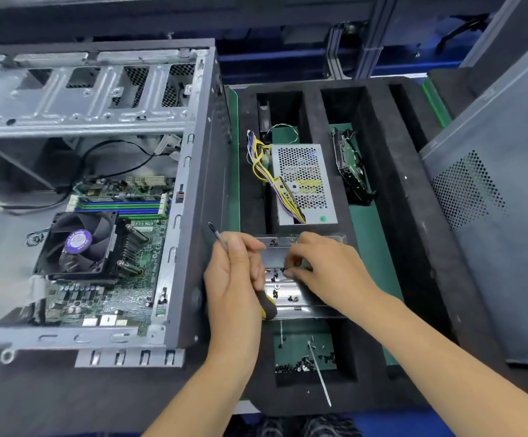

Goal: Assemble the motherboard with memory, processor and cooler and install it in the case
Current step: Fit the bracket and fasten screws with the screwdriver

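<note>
Fingertips (289, 272) of right hand (325, 272) curled over screws (275, 272)

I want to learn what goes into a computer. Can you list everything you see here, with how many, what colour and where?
case: one, grey and black, left, lying open
motherboard: one, green, inside the case
cooler: one, black fan with purple sticker, on the motherboard
memory slots: a few, blue and green, above the cooler
foam tray: one, black, right of the case
power supply: one, silver with yellow wires, in the tray
hard drive: one, dark, on edge in the tray
screw holder: one, silver, under the hands
loose screws: many, black, near tray pocket
side panel: one, grey, far right
screwdriver: one, yellow and black handle, in left hand
left hand: grips screwdriver
right hand: fingers at the screws
</note>
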